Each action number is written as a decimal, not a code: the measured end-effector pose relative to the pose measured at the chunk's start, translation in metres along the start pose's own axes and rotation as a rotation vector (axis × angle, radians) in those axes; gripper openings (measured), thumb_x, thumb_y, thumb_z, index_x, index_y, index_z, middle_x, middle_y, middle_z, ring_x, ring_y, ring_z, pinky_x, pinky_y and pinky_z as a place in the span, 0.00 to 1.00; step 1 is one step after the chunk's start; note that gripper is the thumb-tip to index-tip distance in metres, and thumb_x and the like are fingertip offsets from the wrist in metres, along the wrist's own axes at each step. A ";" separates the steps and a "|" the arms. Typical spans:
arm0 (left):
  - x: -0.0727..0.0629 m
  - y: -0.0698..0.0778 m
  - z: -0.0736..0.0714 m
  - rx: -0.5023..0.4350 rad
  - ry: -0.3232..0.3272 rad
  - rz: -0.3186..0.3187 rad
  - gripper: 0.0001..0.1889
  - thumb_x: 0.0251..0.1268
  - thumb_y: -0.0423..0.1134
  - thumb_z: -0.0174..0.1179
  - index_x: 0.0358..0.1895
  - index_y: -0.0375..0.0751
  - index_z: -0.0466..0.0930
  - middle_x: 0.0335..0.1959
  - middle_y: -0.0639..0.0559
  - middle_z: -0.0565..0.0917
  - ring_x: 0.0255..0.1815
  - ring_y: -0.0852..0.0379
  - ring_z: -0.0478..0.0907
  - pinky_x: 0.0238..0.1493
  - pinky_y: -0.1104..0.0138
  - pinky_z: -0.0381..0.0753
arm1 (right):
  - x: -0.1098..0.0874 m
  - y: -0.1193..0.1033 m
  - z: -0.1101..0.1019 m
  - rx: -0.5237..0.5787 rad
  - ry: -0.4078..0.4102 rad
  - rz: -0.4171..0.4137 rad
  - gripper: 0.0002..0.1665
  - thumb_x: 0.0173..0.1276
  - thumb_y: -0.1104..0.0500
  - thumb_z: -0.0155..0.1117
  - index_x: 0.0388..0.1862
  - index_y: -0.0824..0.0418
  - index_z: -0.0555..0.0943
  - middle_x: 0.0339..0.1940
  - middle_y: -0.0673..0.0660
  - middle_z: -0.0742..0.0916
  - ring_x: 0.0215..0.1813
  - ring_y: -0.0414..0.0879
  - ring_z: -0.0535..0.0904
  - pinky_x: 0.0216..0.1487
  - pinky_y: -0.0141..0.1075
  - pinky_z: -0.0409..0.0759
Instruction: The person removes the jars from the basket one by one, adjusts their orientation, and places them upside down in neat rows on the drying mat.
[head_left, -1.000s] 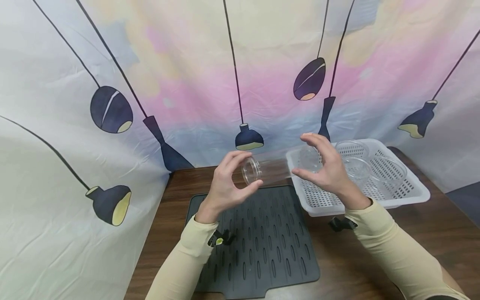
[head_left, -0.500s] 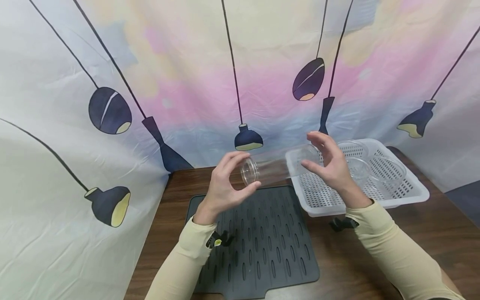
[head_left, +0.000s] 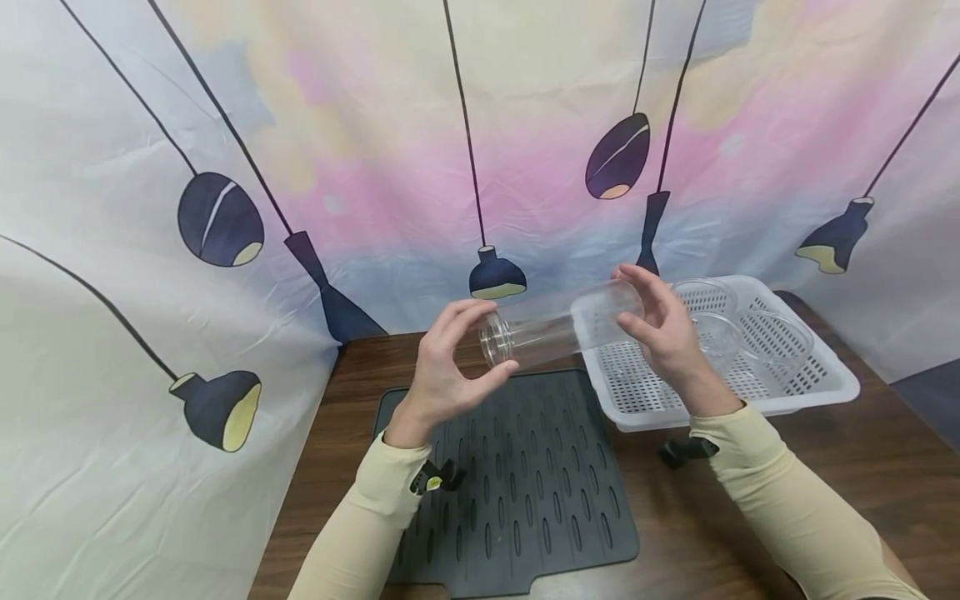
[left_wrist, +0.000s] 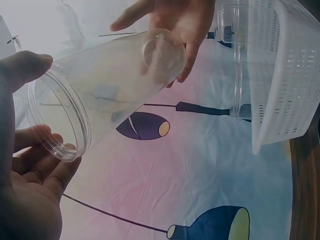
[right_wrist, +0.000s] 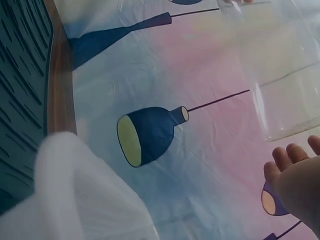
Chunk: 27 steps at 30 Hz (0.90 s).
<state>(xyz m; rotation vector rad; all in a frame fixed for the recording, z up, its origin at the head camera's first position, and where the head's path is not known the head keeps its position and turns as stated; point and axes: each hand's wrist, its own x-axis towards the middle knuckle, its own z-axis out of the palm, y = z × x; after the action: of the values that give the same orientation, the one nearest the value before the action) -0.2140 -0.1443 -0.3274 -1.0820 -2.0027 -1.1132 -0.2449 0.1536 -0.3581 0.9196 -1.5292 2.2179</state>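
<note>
A clear, wide cylindrical jar lies nearly sideways in the air, its threaded mouth to the left and its base raised to the right. My left hand grips the mouth's rim between thumb and fingers, also plain in the left wrist view, where the jar looks see-through and bare inside. At the base end is my right hand, thumb and fingers spread. In the right wrist view a small gap shows between the right hand's fingers and the jar's base.
A white perforated basket holds several clear round vessels at the right. Below the hands, a dark grey ribbed drying mat covers part of the wooden table. Behind hangs a cloth printed with lamps.
My right hand has shifted right along the jar to its base end, and its thumb has come away from the jar's side. The left hand keeps its grip on the rim, drifting slightly left.
</note>
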 end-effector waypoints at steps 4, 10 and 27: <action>-0.001 0.000 0.000 -0.007 0.006 0.007 0.34 0.56 0.54 0.68 0.62 0.36 0.75 0.57 0.45 0.76 0.54 0.52 0.76 0.56 0.60 0.77 | -0.002 0.003 0.002 0.109 -0.005 0.050 0.38 0.66 0.69 0.63 0.71 0.75 0.59 0.65 0.61 0.71 0.65 0.45 0.70 0.61 0.29 0.73; -0.001 0.000 0.000 -0.025 0.013 0.020 0.35 0.58 0.56 0.67 0.62 0.36 0.75 0.57 0.44 0.76 0.54 0.51 0.75 0.56 0.59 0.78 | -0.003 0.006 0.003 0.224 -0.023 0.060 0.35 0.68 0.68 0.62 0.70 0.73 0.60 0.61 0.59 0.75 0.61 0.47 0.76 0.65 0.34 0.73; -0.001 -0.001 -0.001 -0.087 0.010 0.040 0.35 0.59 0.55 0.66 0.62 0.33 0.74 0.58 0.41 0.75 0.54 0.50 0.75 0.54 0.62 0.79 | 0.000 0.019 0.002 0.429 -0.216 -0.014 0.28 0.73 0.67 0.53 0.68 0.78 0.62 0.61 0.66 0.78 0.64 0.59 0.73 0.69 0.47 0.69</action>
<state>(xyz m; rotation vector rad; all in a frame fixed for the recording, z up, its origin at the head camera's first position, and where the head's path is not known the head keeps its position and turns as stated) -0.2142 -0.1456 -0.3286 -1.1531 -1.9328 -1.1918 -0.2547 0.1444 -0.3710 1.3247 -1.1328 2.5572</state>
